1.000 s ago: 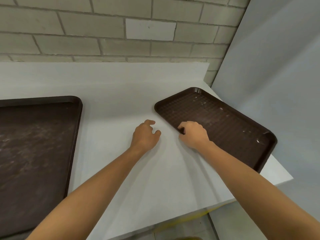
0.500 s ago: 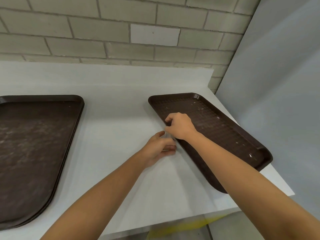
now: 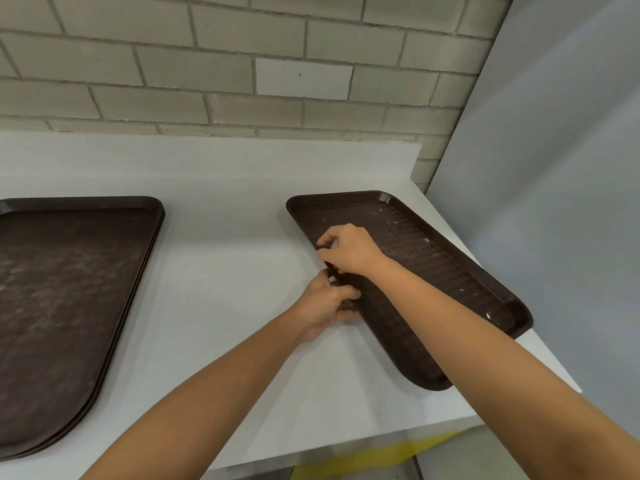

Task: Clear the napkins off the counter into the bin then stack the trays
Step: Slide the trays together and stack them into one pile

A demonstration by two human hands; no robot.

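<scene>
A dark brown textured tray (image 3: 433, 258) lies at an angle on the right side of the white counter (image 3: 221, 258), its left long edge raised off the surface. My right hand (image 3: 348, 249) grips that left rim from above, fingers curled over it. My left hand (image 3: 327, 301) holds the same rim just below, thumb on top and fingers under the edge. A stack of brown trays (image 3: 65, 299) rests flat at the left. No napkins are in view.
A brick wall (image 3: 242, 64) backs the counter, and a grey panel (image 3: 554, 168) closes off the right side. The counter's front edge runs along the bottom, with a yellow floor mark (image 3: 374, 455) below it.
My left hand moved right and took hold of the tray's left rim. My right hand shifted up along that rim, and the tray's left edge tilted up.
</scene>
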